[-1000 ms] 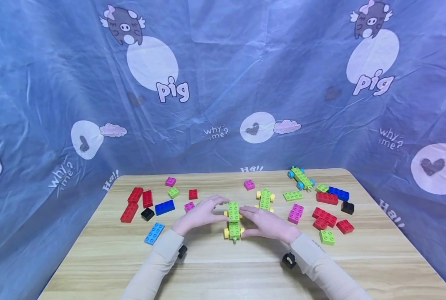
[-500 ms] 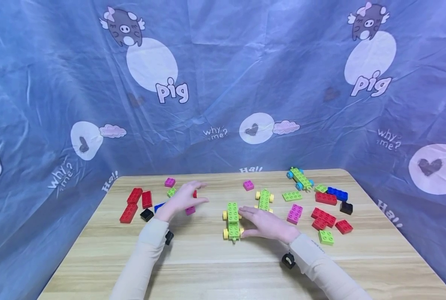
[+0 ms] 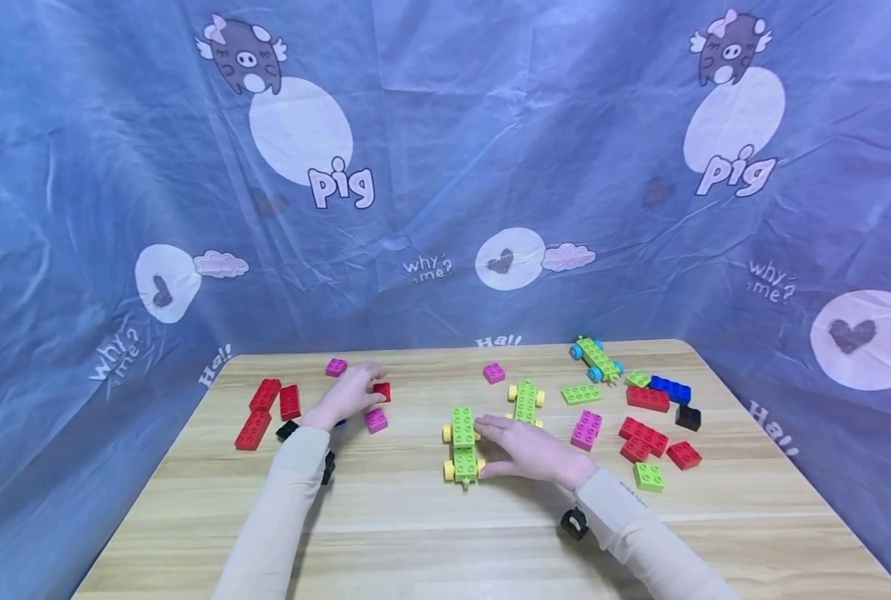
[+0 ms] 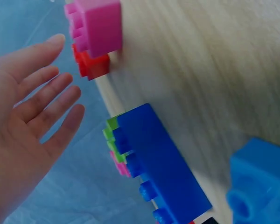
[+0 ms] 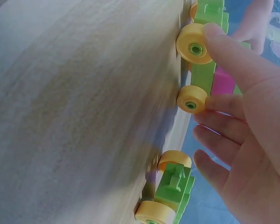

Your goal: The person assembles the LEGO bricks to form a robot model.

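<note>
My left hand (image 3: pixel 346 397) hovers over the bricks at the left with its fingers spread and nothing in them. Close to its fingertips are a small red brick (image 3: pixel 382 392) and a pink brick (image 3: pixel 376 420). A long blue brick (image 4: pixel 161 163) lies under this hand, mostly hidden in the head view. At the centre stands a lime-green toy car (image 3: pixel 463 446) on yellow wheels, with a pink block (image 5: pixel 223 81) and green on top. My right hand (image 3: pixel 533 451) rests against its right side, thumb and forefinger touching the yellow wheels (image 5: pixel 192 99), fingers extended.
Behind the right hand stands a second yellow-wheeled base (image 3: pixel 526 402). A blue-wheeled one (image 3: pixel 597 358) is at the back right. Red bricks (image 3: pixel 643 437), a green plate (image 3: pixel 580 394) and a black brick (image 3: pixel 688 417) lie right; more red bricks (image 3: pixel 253 430) lie left.
My left hand has left the toy car's side and moved left and back over the bricks beside the small red one. The right hand stays against the car.
</note>
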`<state>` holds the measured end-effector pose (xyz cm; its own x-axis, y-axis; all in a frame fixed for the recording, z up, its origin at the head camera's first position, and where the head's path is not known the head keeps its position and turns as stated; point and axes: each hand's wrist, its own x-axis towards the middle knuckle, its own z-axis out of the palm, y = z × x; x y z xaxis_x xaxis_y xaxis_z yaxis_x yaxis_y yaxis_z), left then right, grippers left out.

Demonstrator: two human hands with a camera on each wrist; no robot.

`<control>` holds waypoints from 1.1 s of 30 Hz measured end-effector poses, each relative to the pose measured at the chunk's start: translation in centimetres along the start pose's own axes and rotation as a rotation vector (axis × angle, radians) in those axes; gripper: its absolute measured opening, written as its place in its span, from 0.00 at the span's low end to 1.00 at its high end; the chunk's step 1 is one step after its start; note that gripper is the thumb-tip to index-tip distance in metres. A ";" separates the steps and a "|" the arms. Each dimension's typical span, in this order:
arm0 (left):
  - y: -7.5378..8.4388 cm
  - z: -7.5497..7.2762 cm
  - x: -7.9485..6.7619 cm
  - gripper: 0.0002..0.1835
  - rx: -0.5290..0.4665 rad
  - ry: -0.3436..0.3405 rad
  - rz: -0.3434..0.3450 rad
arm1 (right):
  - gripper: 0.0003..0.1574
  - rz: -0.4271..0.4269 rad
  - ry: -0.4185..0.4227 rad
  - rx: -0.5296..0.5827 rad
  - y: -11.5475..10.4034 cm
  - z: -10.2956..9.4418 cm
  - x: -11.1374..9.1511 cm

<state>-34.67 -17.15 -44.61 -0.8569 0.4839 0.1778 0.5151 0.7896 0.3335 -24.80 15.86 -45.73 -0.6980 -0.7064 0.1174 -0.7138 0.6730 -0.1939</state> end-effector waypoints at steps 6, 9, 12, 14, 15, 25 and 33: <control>-0.5 0.7 -0.1 0.20 0.036 -0.016 -0.047 | 0.49 0.019 -0.022 0.004 -0.2 0.0 0.1; -0.6 0.8 0.0 0.17 0.048 -0.023 -0.066 | 0.49 0.032 -0.032 0.004 -0.3 -0.1 0.1; -0.6 0.8 0.1 0.15 0.066 -0.030 -0.071 | 0.49 0.040 -0.037 0.007 -0.4 -0.1 0.1; -0.6 0.8 0.1 0.14 0.078 -0.035 -0.073 | 0.49 0.045 -0.037 0.011 -0.4 -0.2 0.1; -0.6 0.8 0.1 0.14 0.085 -0.037 -0.072 | 0.49 0.045 -0.038 0.009 -0.4 -0.2 0.1; -0.5 0.8 0.2 0.15 0.087 -0.044 -0.091 | 0.49 0.044 -0.039 0.007 -0.4 -0.3 0.0; -0.1 0.1 -0.2 0.18 0.052 -0.022 -0.098 | 0.49 0.048 -0.042 0.011 -0.5 -0.4 0.0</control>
<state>-34.54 -17.28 -44.71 -0.9027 0.4113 0.1260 0.4299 0.8516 0.2999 -24.48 15.65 -45.23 -0.7283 -0.6820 0.0668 -0.6786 0.7042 -0.2088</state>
